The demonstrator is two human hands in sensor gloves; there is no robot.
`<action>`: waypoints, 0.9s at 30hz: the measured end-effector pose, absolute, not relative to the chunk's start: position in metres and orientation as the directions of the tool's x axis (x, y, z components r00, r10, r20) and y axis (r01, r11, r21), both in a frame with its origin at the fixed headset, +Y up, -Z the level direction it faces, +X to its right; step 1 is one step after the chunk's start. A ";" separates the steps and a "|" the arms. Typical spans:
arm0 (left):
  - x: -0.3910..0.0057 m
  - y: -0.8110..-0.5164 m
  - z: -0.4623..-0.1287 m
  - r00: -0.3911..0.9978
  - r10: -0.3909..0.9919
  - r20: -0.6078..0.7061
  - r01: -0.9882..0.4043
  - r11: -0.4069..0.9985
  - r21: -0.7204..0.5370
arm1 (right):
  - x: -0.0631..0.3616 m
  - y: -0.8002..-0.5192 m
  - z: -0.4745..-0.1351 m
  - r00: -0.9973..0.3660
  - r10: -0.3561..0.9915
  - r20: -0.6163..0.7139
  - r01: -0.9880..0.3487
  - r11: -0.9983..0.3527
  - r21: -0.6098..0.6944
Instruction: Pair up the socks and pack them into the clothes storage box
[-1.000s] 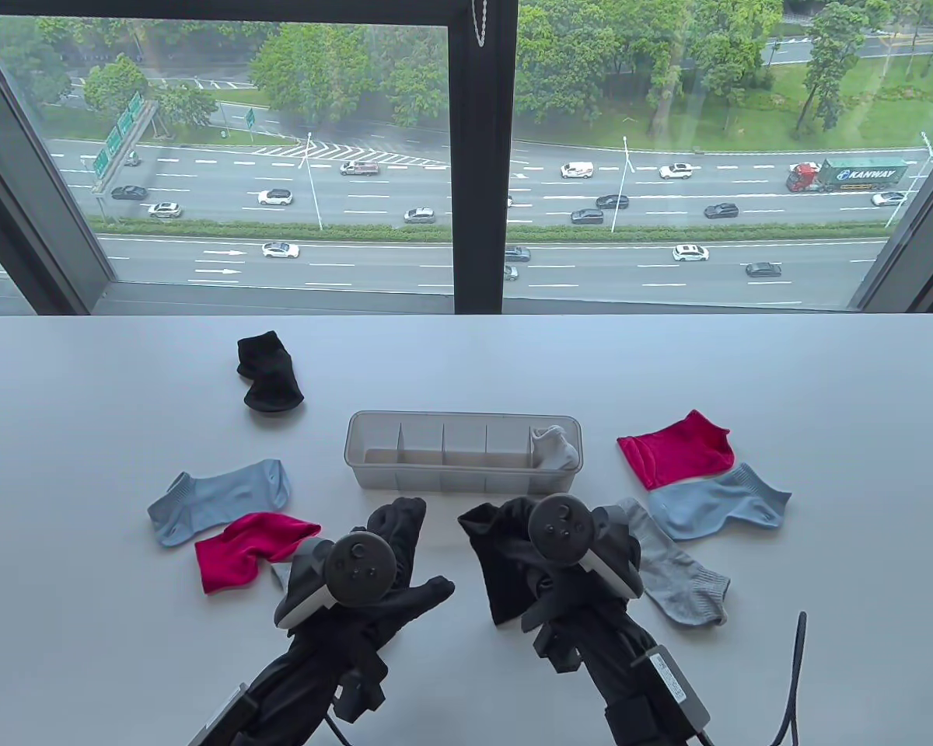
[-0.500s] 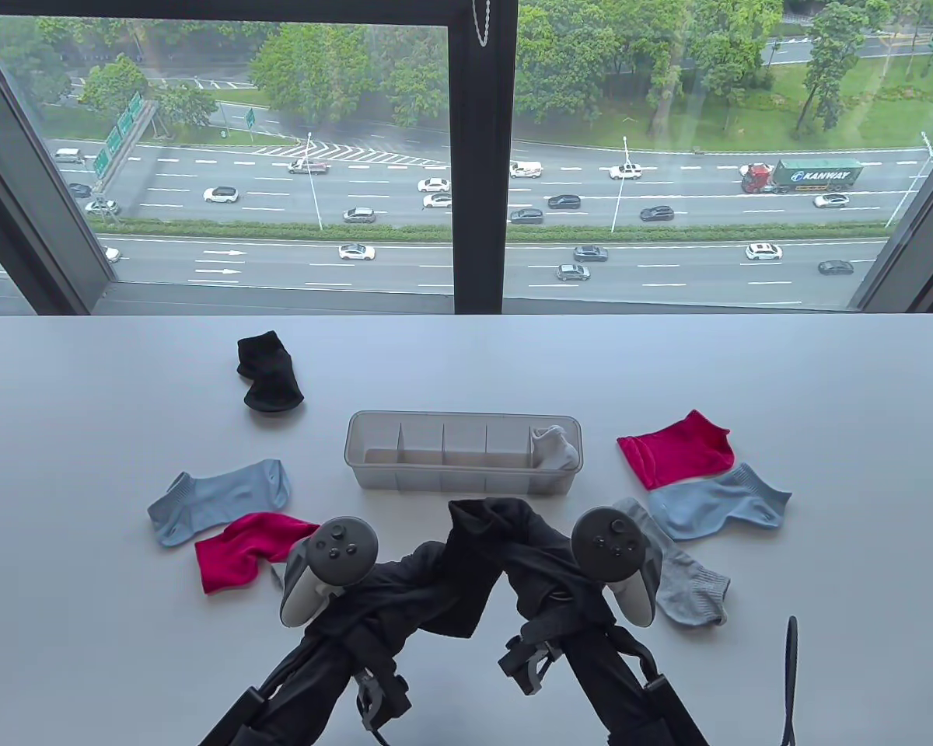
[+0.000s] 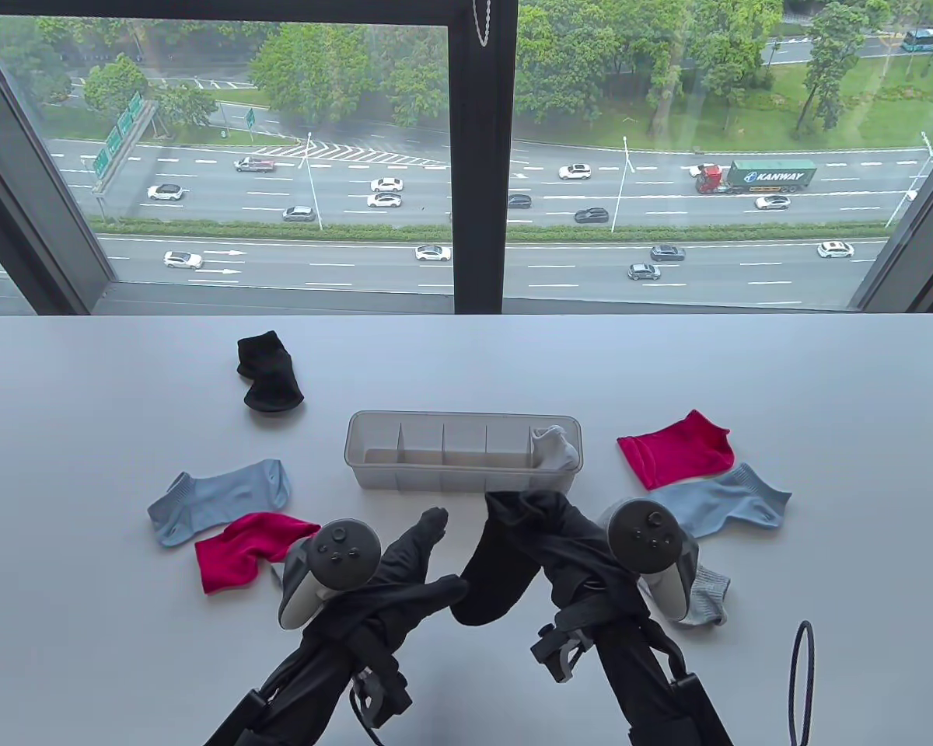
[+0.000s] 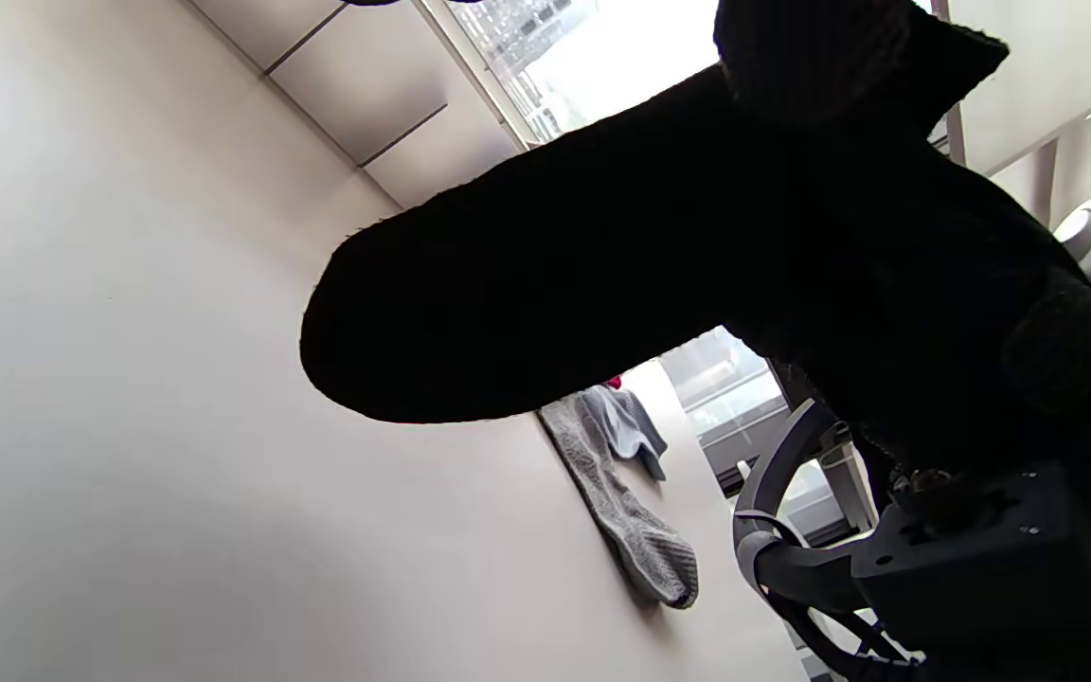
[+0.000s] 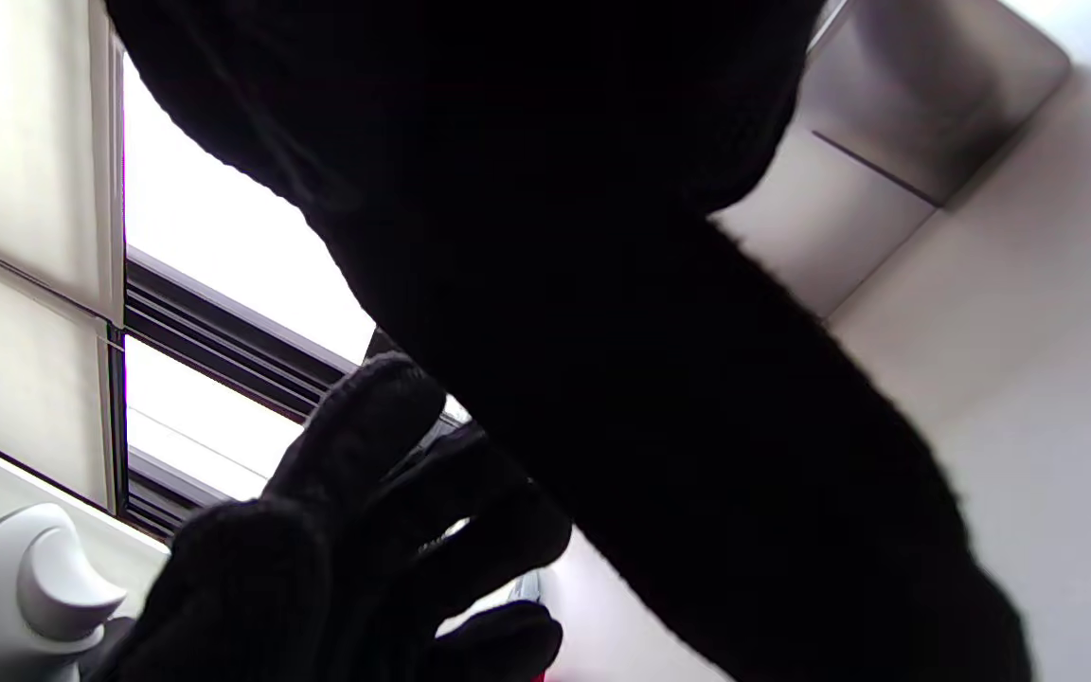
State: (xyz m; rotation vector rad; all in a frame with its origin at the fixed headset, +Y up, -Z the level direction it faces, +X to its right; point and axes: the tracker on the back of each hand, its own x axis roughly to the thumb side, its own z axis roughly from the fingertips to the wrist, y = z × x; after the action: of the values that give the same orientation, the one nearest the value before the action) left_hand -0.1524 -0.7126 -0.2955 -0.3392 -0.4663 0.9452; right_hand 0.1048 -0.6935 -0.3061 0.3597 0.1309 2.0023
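The right hand [image 3: 583,559] grips a black sock [image 3: 505,567], raised above the table's [image 3: 85,660] near edge. The left hand [image 3: 404,575] is empty, fingers extended. The sock is light, limp and non-fragile; grasp the hanging toe end.

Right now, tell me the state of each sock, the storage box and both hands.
storage box: open, one grey sock in its right end compartment
black sock: lifted, held by right hand
left hand: fingers extended, holding nothing
second black sock: crumpled, far left
blue socks, red socks: flat, unpaired
grey sock on table: partly hidden
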 end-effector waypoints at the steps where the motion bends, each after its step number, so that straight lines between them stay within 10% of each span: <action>1: -0.152 -0.712 -0.296 0.468 0.848 0.251 -0.702 0.529 -0.477 | 0.098 -0.695 -0.305 -0.409 0.890 0.200 -0.844 -0.452 0.289; 6: -0.163 -0.712 -0.297 0.224 0.958 0.179 -0.922 0.268 -0.279 | 0.074 -0.706 -0.302 -0.469 0.858 0.211 -0.744 -0.512 0.430; 17: -0.162 -0.696 -0.295 0.280 0.944 0.177 -0.888 0.324 -0.326 | 0.101 -0.688 -0.300 -0.327 0.939 0.109 -0.893 -0.345 0.289; 23: -0.148 -0.727 -0.294 0.687 0.712 0.145 -0.642 0.688 -0.339 | 0.096 -0.742 -0.310 -0.687 0.723 -0.072 -0.703 -0.637 0.317; 27: -0.150 -0.728 -0.296 0.777 0.595 0.206 -0.526 0.793 -0.307 | 0.085 -0.742 -0.307 -0.918 0.370 0.141 -0.310 -0.894 0.323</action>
State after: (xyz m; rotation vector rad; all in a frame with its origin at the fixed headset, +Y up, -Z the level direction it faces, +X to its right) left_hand -0.1501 -0.7277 -0.2962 -0.2393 -0.3017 0.6129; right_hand 0.0849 -0.7416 -0.3069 0.2834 0.4216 2.7417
